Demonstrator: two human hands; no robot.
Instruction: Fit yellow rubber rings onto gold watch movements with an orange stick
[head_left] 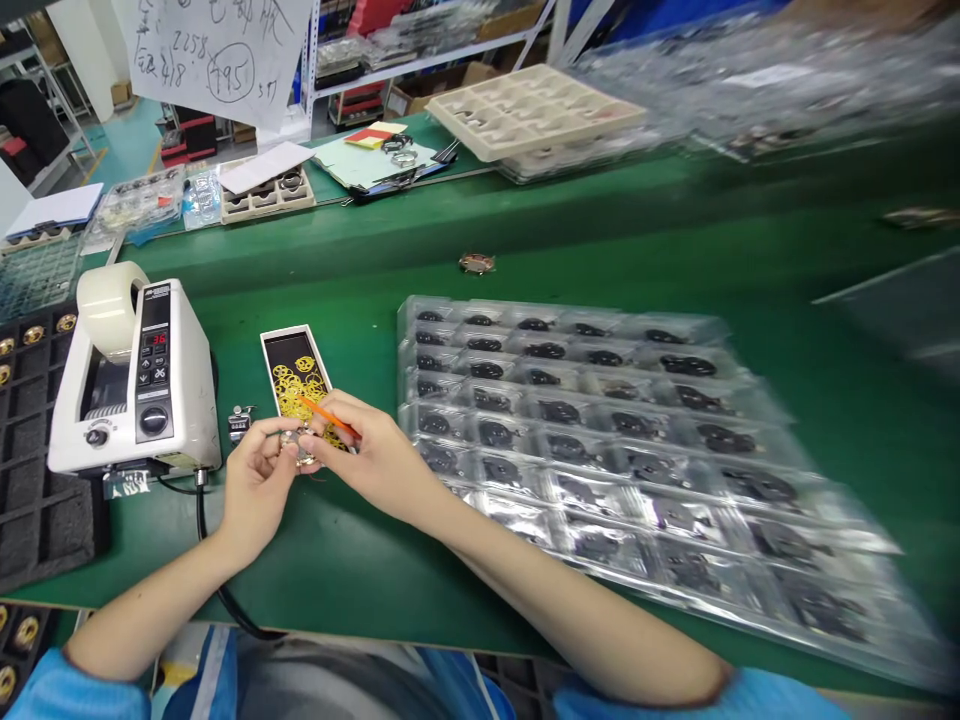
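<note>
My left hand [259,480] is closed, its thumb and fingers pinching a small round metal watch part [304,450]. The fingers cover much of that part. In my right hand [375,455] is a thin orange pen-like tool [330,415], pointing up and left. The right thumb also touches the watch part. Just beyond both hands lies a white-rimmed box [324,370] with a dark bottom. Many thin yellow rings [289,390] are heaped in it, and the tool's tip is over them.
A white tape dispenser [187,370] stands at left, with a small counter [240,422] beside it. Clear plastic trays [600,430] of dark parts spread across the right. One round piece [477,263] lies farther back. A black tray [45,500] is at the far left.
</note>
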